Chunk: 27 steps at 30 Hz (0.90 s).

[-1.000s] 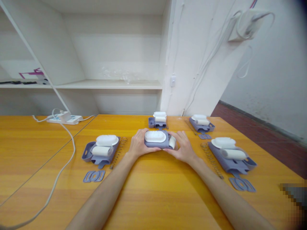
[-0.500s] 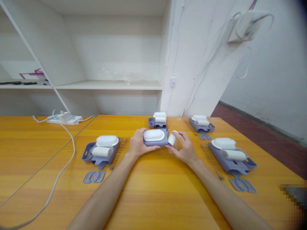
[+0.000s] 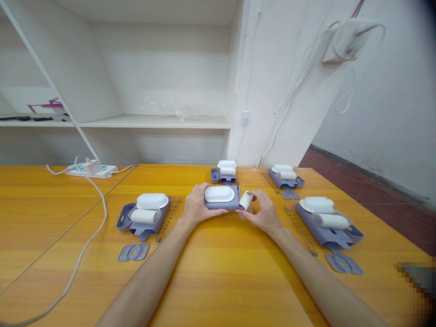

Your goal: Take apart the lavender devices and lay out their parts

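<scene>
My left hand [image 3: 196, 204] grips the left end of a grey-purple plastic case [image 3: 223, 205], thumb along its near side. On top of that case lies a white oval brush [image 3: 220, 194] with its bristles facing up. At the case's right end, my right hand [image 3: 261, 210] holds a white cylinder [image 3: 245, 200] between thumb and fingers. The cylinder is tilted and its lower end meets the case's end; whether it sits inside the opening I cannot tell. Case and cylinder are held just above the wooden table [image 3: 218, 272].
Similar sets of case, brush and cylinder lie at left [image 3: 146, 215], right [image 3: 327, 222], far right [image 3: 286, 176] and behind my hands [image 3: 226, 171]. Coil springs [image 3: 168, 218] and flat grey plates [image 3: 133, 252] lie beside some. A power strip [image 3: 93, 170] with a white cable [image 3: 97, 227] occupies the left.
The white cylinder has tilted a little further and shifted slightly to the right with my right fingers. My left hand still holds the case in nearly the same place.
</scene>
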### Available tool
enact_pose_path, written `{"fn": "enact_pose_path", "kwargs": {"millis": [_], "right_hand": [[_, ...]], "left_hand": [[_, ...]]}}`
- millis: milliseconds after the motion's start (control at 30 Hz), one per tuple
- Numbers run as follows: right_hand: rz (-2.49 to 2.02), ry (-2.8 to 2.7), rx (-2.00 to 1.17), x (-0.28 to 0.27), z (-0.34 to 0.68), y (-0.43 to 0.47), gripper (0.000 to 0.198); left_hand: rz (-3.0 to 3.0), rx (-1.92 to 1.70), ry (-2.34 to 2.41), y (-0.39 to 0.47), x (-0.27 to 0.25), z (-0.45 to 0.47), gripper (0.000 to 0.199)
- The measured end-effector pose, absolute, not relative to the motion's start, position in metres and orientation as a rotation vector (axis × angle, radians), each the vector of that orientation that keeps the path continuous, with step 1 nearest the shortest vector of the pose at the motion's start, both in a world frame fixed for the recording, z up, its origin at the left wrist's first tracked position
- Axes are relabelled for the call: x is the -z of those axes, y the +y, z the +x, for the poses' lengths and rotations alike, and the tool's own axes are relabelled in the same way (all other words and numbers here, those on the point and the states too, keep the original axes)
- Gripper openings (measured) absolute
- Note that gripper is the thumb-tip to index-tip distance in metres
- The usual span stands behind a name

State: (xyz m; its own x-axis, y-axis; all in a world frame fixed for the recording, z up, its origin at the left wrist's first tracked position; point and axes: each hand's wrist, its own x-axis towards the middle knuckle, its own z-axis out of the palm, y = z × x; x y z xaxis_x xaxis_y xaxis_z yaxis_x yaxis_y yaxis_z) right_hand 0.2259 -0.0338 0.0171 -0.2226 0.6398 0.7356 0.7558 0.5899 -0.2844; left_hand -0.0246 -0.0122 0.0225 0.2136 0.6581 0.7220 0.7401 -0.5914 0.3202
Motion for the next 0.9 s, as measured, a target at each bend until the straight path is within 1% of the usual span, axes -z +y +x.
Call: {"fn": "enact_pose_path", "kwargs": {"millis": [400,667,900], "right_hand": [[-1.124,-1.96,0.152,-0.016,0.23,-0.033,0.05],[-1.178,-1.808,0.086,-0.012,0.24,-0.028,0.051],[-1.139,-1.948,0.059,-0.018,0.236,-0.035,0.049]], "left_hand": [[-2.382,1.28,-1.412,-0.013,-0.024,-0.024,0.087],[-2.226,1.274,-1.571,-0.012,-0.023,-0.026,0.086],[-2.266,1.227,-1.589,-0.011,-0.024,-0.026,0.087]]}}
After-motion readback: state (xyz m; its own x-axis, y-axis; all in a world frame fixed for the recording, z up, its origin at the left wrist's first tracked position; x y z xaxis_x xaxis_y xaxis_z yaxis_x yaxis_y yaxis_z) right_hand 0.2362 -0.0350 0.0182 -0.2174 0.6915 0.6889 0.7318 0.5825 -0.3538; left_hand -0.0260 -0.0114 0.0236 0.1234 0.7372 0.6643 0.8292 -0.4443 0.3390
